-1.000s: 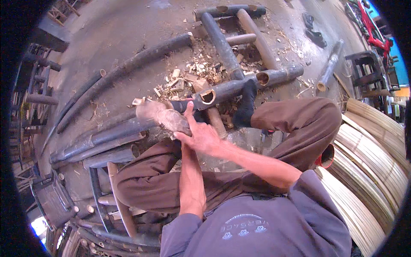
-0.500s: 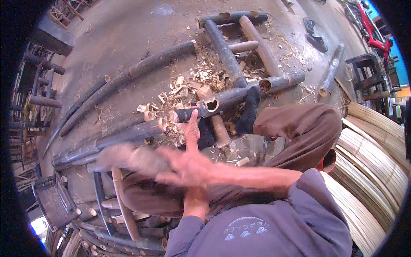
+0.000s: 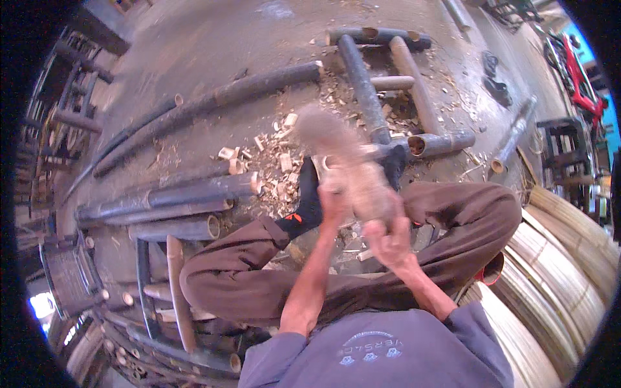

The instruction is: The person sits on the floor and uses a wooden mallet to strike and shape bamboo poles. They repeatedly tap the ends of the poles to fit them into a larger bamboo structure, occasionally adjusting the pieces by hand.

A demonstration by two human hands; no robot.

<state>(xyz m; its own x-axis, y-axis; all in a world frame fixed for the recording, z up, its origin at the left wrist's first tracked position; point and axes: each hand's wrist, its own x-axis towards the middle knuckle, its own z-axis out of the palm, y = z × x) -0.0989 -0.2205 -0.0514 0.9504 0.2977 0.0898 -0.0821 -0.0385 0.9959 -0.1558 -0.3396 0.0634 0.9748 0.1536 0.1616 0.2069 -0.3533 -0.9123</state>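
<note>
My right hand is closed around the near end of a thick, club-shaped wooden mallet, which is smeared by motion. It slants away over the work, up and to the left. Close beside it, my left hand has its fingers curled at a pale piece by the near bamboo pole; the mallet and blur hide what they hold. That dark bamboo pole lies crosswise past my feet, with a round hole cut in it. Most of its left part is behind the mallet. My dark-socked left foot is beside my left hand.
A bamboo frame joins the pole beyond my feet. Wood chips litter the floor. Long bamboo poles lie to the left, sandals at far right, and split bamboo slats beside my right leg.
The mallet and my right hand have swung from over my left knee to the right and forward, above the pole. My left hand is further right in view. The view has shifted slightly.
</note>
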